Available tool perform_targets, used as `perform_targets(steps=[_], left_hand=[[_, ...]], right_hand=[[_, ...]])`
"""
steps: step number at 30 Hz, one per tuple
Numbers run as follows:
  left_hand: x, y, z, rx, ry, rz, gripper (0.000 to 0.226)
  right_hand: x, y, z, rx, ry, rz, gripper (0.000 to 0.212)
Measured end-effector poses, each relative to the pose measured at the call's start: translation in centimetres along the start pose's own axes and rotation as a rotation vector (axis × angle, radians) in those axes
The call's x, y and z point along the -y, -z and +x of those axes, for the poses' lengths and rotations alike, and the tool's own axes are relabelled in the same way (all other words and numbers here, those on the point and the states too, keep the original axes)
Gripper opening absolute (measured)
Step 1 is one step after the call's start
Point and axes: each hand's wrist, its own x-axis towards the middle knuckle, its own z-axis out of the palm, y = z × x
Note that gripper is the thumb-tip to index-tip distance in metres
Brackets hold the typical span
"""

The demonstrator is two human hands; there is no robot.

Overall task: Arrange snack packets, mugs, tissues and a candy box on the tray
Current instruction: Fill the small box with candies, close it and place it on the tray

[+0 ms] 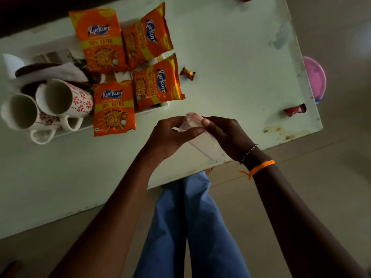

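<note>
Hands meet over the near edge of the table [230, 57], both holding a clear box [202, 140] with a pale, see-through lid end pointing far and left; the left hand [170, 135] curls round its far end, thumb stretched along the top, and the right hand [224, 135] grips it from the right side, thumb tip pressed near the far end. Box is off the tray, held just above the table's near corner. On the right wrist sit a dark bead band [248, 153] and an orange thread [259, 168]. Left and far of the hands lies the white tray [149, 109], carrying four orange snack packets: near packet [114, 108] overhangs the tray's near rim, right packet [158, 82] lies beside it turned sideways, far-left packet [99, 40] and far-right packet [148, 35] lie behind them, edges overlapping. Two white mugs with red flower print lie on their sides at the tray's left end, mouths toward the camera, touching: left mug [22, 112] and right mug [64, 97]. Behind the mugs white tissues [60, 71] rest over something dark that I cannot make out. On the bare table, a small wrapped candy [187, 73] lies just right of the packets, and a red wrapper [295, 110] lies near the right edge, well apart from the tray. Past the right edge a pink round thing [315, 77] shows on the floor. Blue trouser legs [188, 227] are below, between the forearms
</note>
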Motion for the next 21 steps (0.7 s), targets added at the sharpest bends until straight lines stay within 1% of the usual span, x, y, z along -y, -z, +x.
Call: perform_targets(steps=[2, 3, 5, 6, 8, 11, 18, 21], left_hand=[[0.4, 0.8, -0.4, 0.017, 0.009, -0.041, 0.037], [0.6, 1.2, -0.6, 0.043, 0.016, -0.063, 0.046], [1.1, 1.7, -1.0, 0.105, 0.031, -0.090, 0.063], [1.3, 1.8, -1.2, 0.119, 0.045, -0.088, 0.072], [1.8, 1.8, -1.5, 0.091, 0.063, -0.069, 0.084], [2.3, 1.7, -1.7, 0.006, 0.051, -0.062, 0.083], [3.6, 2.5, -2.8, -0.083, 0.015, -0.087, 0.083], [3.7, 3.2, -3.3, -0.142, -0.020, -0.081, 0.082]], right_hand=[[-0.3, -0.5, 0.7, -0.025, -0.092, 0.057, 0.047], [-0.6, -0.4, 1.0, -0.067, -0.153, 0.125, 0.050], [-1.5, 0.2, 1.8, -0.187, -0.258, 0.199, 0.047], [-2.1, 0.6, 2.2, -0.228, -0.286, 0.166, 0.044], [-3.1, 1.0, 2.8, -0.257, -0.304, 0.055, 0.040], [-4.4, 0.8, 3.8, -0.263, -0.345, -0.074, 0.020], [-4.3, 0.8, 6.5, -0.312, -0.358, -0.212, 0.029], [-3.3, 0.8, 8.1, -0.305, -0.257, -0.342, 0.028]])
